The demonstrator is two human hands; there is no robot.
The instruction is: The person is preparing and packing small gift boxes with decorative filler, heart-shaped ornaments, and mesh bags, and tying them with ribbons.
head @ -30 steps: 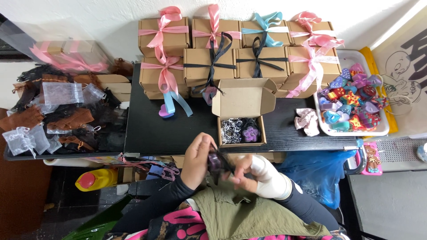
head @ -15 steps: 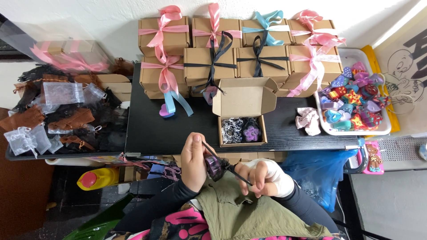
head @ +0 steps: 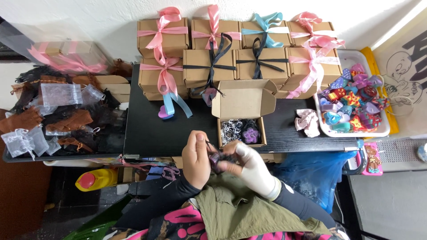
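Small dark sheer pouch (head: pixel 218 158) pinched between left hand (head: pixel 196 159) and bandaged right hand (head: pixel 249 166), at table's near edge.
At twelve o'clock, open cardboard box (head: pixel 241 116) with shredded paper; beyond, ribboned kraft boxes (head: pixel 209 66); at two o'clock, white tray (head: pixel 378 130) of glossy colourful trinkets.

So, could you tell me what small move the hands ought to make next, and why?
Probably carry the small dark pouch forward into the open box. Both the left hand and right hand pinch it just short of that box, whose lid stands open with a purple flower piece already on shredded filling.
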